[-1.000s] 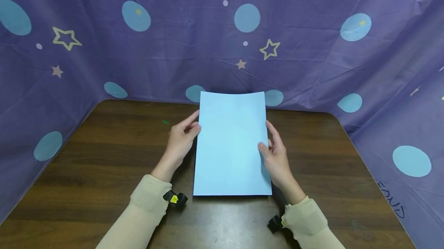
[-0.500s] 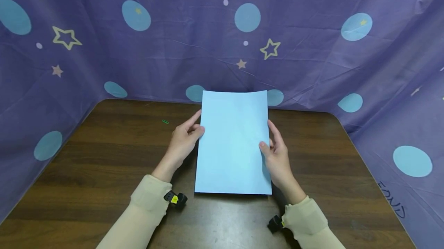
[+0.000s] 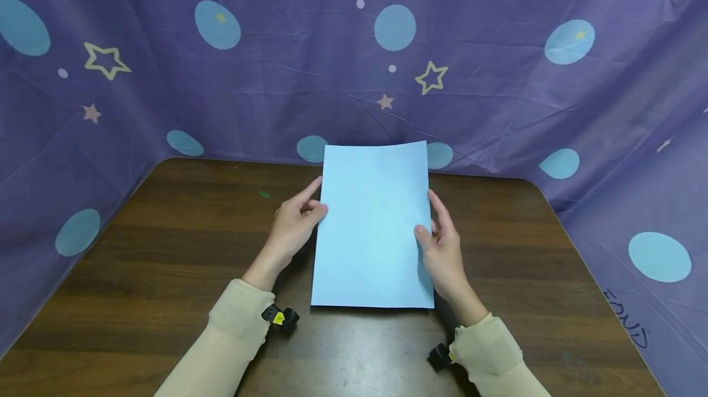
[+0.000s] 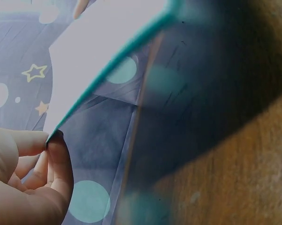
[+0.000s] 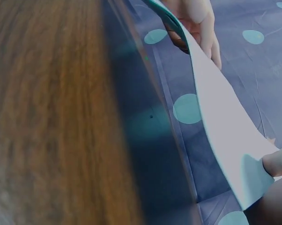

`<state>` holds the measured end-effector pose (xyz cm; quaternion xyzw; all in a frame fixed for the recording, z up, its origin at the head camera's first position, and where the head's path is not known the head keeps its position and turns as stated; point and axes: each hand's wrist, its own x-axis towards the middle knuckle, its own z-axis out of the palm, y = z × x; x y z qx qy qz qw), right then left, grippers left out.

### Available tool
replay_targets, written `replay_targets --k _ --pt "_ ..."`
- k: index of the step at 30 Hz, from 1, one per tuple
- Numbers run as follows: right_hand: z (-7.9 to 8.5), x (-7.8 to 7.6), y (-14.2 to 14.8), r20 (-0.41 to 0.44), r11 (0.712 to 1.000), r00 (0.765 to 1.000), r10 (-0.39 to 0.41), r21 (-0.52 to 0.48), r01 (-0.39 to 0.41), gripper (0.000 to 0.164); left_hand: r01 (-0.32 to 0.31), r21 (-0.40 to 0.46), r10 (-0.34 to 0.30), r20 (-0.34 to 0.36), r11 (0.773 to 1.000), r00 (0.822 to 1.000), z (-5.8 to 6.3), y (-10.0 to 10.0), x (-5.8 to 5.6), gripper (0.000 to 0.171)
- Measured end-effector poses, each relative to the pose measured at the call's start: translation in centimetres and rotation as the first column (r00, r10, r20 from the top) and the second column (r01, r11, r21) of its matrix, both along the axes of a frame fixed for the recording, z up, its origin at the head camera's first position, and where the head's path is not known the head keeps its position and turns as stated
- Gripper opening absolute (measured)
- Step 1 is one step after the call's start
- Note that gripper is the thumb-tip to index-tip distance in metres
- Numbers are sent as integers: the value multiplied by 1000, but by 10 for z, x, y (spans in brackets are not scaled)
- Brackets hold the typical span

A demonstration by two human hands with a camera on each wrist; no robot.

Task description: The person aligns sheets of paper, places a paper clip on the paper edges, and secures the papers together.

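While its long axis runs away from the person, the sheet [image 3: 373, 255] is held between the two hands, with the table [image 3: 193, 249] below it and the drape [image 3: 238, 83] beyond its far edge. Neither hand is nearer, since both are on it, one at each long edge. The left hand [image 3: 292, 226] pinches the sheet's left edge somewhat beyond its mid-length, thumb just over the margin. The right hand [image 3: 444, 255] grips the right edge slightly closer to the sheet's near end, its thumb reaching farther in over the upper face. So the sheet lies to the right of the one grip and to the left of the other, and any move from here seems to turn on that crosswise hold: the grips face each other across the short width, with the length running past them both ways. Between them the sheet bows a little. Its near edge seems clear of the table, though the wrist views are too blurred to tell whether it is one layer or several. Left of the sheet's far half, well apart from it, lies a small green piece [image 3: 264, 194].
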<state>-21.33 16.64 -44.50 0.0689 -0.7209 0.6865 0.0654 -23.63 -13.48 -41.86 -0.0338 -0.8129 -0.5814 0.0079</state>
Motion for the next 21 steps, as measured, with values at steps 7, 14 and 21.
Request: replay_targets --k 7,14,21 --pt "0 1 0 -27 1000 1000 2 -4 -2 74 -2 7 2 -24 1000 1000 -1 0 -1 59" --pt "0 2 0 -44 1000 999 -9 -14 8 74 -8 24 8 -24 1000 1000 0 1 -1 60" --pt "-1 1 1 -64 1000 998 -15 -1 15 73 -11 26 11 -17 1000 1000 2 1 -1 59"
